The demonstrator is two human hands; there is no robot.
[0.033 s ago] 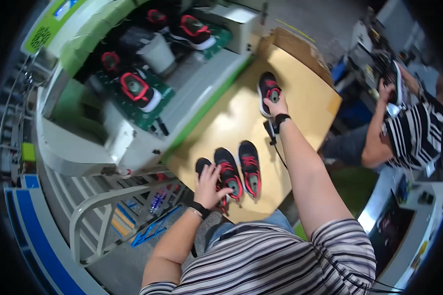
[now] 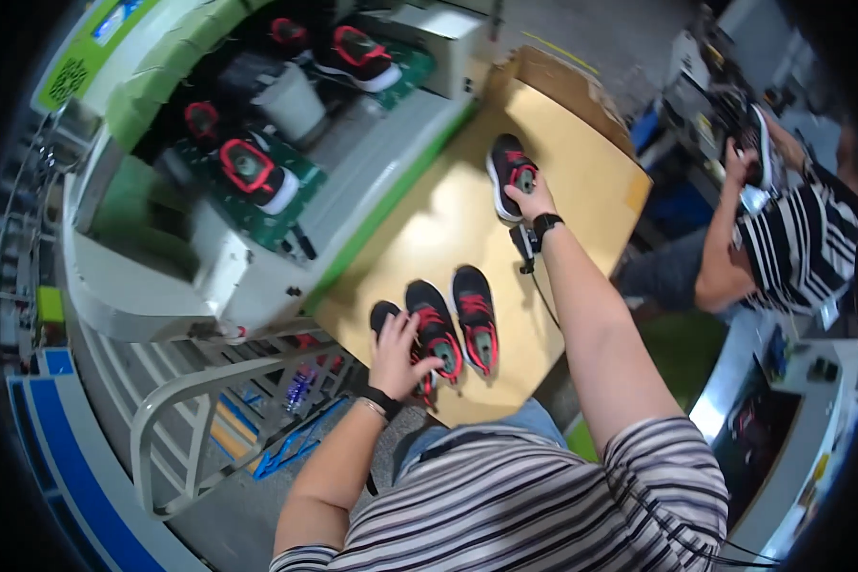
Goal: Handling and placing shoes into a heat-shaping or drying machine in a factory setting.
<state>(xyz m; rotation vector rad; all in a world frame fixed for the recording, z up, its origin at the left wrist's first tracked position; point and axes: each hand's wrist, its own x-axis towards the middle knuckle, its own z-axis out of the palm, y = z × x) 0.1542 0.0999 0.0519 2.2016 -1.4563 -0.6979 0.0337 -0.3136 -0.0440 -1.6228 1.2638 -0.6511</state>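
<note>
My right hand grips a black sneaker with red trim and a white sole by its heel end, at the far part of the tan tabletop. Nearer to me, three similar sneakers lie side by side, toes pointing away. My left hand, fingers spread, lies over the leftmost sneaker and hides much of it. Its thumb reaches to the heel end of the middle sneaker. The right-hand sneaker of the row stands untouched, its red laces and grey inside showing.
Left of the table is a white and green machine, with several sneakers on green pads and a whitish container inside. A metal rail stands at lower left. Cardboard edges the table's far side. At right, another person holds a shoe.
The scene has slid slightly leftward and up in the picture. Both hands keep nearly the same places on the sneakers.
</note>
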